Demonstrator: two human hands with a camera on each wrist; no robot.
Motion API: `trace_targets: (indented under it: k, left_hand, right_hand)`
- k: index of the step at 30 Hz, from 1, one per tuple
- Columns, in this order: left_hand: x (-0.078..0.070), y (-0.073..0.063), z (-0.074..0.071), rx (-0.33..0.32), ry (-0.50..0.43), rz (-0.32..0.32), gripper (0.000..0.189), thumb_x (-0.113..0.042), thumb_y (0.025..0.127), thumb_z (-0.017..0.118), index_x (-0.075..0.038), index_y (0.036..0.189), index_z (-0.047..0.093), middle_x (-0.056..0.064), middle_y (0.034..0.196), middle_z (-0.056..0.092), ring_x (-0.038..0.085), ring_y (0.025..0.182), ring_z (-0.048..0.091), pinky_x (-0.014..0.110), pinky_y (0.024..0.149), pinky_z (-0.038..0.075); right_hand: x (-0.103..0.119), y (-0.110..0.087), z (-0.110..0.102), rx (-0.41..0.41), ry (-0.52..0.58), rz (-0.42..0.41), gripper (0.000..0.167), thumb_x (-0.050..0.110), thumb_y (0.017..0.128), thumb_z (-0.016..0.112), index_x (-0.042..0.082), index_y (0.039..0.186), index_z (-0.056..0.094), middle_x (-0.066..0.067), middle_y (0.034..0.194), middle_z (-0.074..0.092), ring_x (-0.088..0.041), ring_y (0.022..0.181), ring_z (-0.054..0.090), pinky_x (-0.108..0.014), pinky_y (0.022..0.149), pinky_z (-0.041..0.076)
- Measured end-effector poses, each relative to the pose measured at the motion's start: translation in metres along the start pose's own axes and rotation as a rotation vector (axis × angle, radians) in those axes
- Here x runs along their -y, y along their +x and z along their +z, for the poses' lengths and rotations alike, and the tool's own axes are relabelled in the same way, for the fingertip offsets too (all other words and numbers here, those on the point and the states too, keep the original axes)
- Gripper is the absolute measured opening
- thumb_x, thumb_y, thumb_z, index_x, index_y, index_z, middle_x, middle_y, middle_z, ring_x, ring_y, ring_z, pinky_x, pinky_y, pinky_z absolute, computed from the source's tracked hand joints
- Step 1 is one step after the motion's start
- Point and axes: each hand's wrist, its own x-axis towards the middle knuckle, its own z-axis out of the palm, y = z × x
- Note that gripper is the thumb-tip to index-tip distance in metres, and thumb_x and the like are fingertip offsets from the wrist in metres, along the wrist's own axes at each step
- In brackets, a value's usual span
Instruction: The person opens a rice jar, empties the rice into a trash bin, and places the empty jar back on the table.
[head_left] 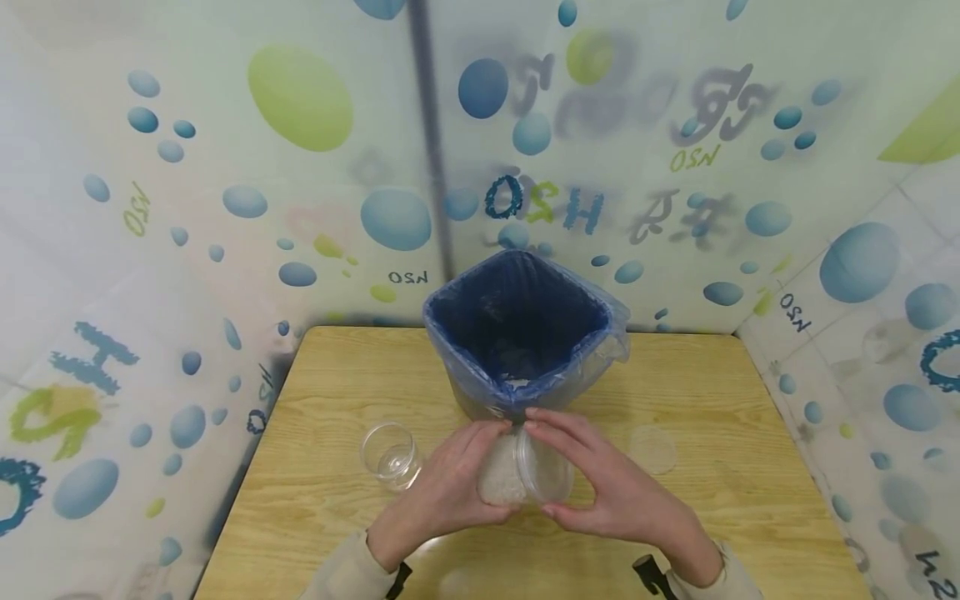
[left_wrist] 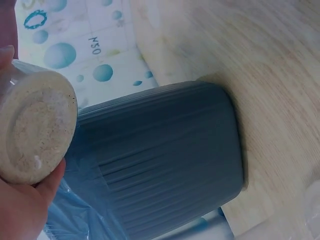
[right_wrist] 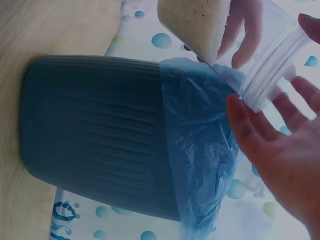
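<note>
Both hands are curled round one tilted jar: the left hand grips its body, and the fingers and thumb of the right hand hold the ridged collar at its other end. The likeliest mishap is a spill: the clear, round, smooth-walled plastic jar leans to the right, and its pale, dark-specked grainy contents could run toward the collar if that end is uncovered and the lean steepens. Whether a lid closes it cannot be told. A slack left grip, or a hard twist by the right, could also make the smooth wall slip. The jar lies between the two hands, base toward the left and collar toward the right. Straight beyond both hands stands a dark grey-blue ribbed bin with a translucent blue plastic liner folded over its rim; a knock from the fingertips could shift it. Just left of the left hand is a clear, round, see-through cup, which a swinging wrist might tip. Near the right forearm, on the far side, a thin clear disc lies on the yellowish wood-grain table.
</note>
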Motion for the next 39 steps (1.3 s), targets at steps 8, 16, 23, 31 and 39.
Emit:
trace_targets:
  k: [8,16,23,31,39]
  left_hand:
    - [-0.001,0.001,-0.003,-0.065,0.065,0.018,0.103,-0.042,0.055,0.098,-0.003,0.139,0.054,0.010,0.126,0.064,0.024,0.110,0.064,0.038,0.092,0.056]
    - [-0.004,0.006,-0.005,-0.107,0.181,0.067,0.098,-0.044,0.057,0.094,-0.001,0.137,0.056,0.010,0.122,0.065,0.026,0.105,0.066,0.040,0.089,0.057]
    - [-0.002,0.007,-0.003,-0.102,0.179,0.072,0.098,-0.044,0.056,0.094,-0.001,0.135,0.056,0.010,0.122,0.065,0.026,0.105,0.066,0.040,0.090,0.057]
    - [0.000,0.007,-0.004,-0.051,0.136,0.061,0.101,-0.046,0.057,0.096,-0.002,0.138,0.054,0.009,0.125,0.064,0.024,0.107,0.065,0.037,0.091,0.057]
    - [0.001,0.006,-0.004,-0.031,0.128,0.052,0.100,-0.046,0.058,0.095,-0.003,0.138,0.054,0.009,0.126,0.064,0.024,0.109,0.065,0.036,0.091,0.057]
  right_hand:
    - [0.008,0.001,0.002,-0.155,0.039,0.134,0.084,0.055,0.092,0.072,0.005,0.153,0.044,-0.011,0.150,0.046,-0.026,0.123,0.057,-0.029,0.079,0.061]
    - [0.014,0.005,0.009,-0.130,-0.032,0.264,0.079,0.056,0.091,0.073,0.013,0.152,0.047,-0.007,0.141,0.053,-0.023,0.110,0.062,-0.024,0.067,0.059]
    - [0.013,0.006,0.007,-0.126,-0.083,0.211,0.078,0.045,0.086,0.081,0.014,0.150,0.049,-0.004,0.144,0.052,-0.022,0.114,0.062,-0.030,0.078,0.060]
    - [0.008,0.006,0.004,-0.105,-0.137,0.082,0.082,0.041,0.082,0.083,0.013,0.151,0.049,-0.002,0.150,0.049,-0.021,0.132,0.054,-0.044,0.101,0.053]
    - [0.003,0.005,0.005,-0.104,-0.136,-0.005,0.082,0.037,0.082,0.082,0.009,0.151,0.049,-0.006,0.154,0.047,-0.024,0.135,0.051,-0.038,0.105,0.050]
